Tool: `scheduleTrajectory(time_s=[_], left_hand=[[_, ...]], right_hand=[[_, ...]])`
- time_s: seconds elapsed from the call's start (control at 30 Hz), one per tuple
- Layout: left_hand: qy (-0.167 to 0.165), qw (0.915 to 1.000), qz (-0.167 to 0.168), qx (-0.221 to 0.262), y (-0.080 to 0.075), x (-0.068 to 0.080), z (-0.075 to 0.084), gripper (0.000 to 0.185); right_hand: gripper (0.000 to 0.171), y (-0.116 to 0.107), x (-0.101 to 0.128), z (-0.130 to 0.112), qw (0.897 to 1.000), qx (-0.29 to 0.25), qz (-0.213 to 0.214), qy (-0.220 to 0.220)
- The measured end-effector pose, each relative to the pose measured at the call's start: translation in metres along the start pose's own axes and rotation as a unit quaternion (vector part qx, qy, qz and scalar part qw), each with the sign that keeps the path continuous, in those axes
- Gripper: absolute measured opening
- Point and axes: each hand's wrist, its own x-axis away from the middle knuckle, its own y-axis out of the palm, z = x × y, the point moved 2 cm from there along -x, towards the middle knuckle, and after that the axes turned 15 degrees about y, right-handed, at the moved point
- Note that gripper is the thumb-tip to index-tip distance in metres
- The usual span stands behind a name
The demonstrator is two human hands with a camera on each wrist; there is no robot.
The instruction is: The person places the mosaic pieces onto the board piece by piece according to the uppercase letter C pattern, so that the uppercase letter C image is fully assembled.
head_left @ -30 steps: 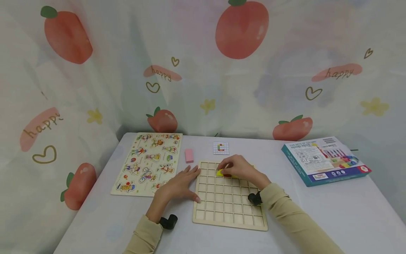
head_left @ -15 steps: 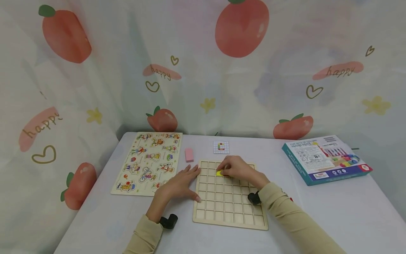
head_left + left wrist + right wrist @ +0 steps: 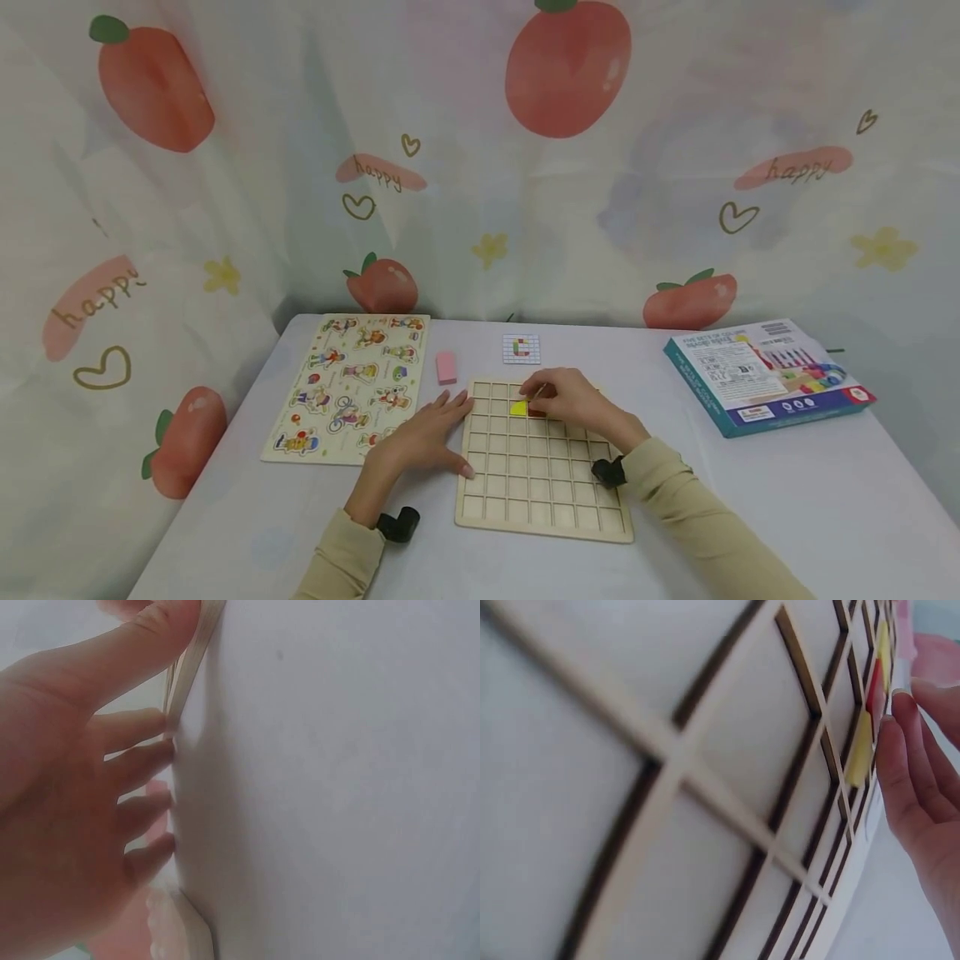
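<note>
The wooden grid board lies flat on the table. A yellow piece with a curved edge sits in one of its upper cells, beside a red piece partly covered by my right hand. Index finger and thumb of that hand are bent and apart just over these pieces; I make out nothing held between them. In the right wrist view another yellow piece shows beyond the red one. My left hand rests with spread fingers at the board's left edge, its thumb touching the rim.
A picture puzzle board lies to the left. Behind the grid board are a pink block and a small pattern card. A boxed set lies at the right, and a printed curtain hangs behind the table.
My right hand has drawn back slightly from the yellow piece, whose curved shape now shows more fully, with red uncovered next to it. The left hand stays in place.
</note>
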Motion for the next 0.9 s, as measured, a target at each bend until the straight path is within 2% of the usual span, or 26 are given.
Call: scheduleTrajectory(time_s=[0.17,0.6,0.77,0.9], left_hand=[[0.005,1.0000,-0.005,0.000,0.001,-0.001,0.000,0.108],[0.004,0.9999,0.002,0.010,-0.001,0.002,0.002,0.109],[0.001,1.0000,0.005,0.006,0.000,0.001,0.002,0.108],[0.001,1.0000,0.008,0.004,0.000,-0.001,0.002,0.109]], right_hand=[[0.018,-0.008,0.012,0.009,1.000,-0.009,0.014,0.016],[0.016,-0.025,0.043,0.035,0.997,0.015,0.042,0.060],[0.016,-0.032,0.056,0.047,0.996,0.012,0.040,0.075],[0.016,-0.039,0.068,0.056,0.997,0.008,0.036,0.069]])
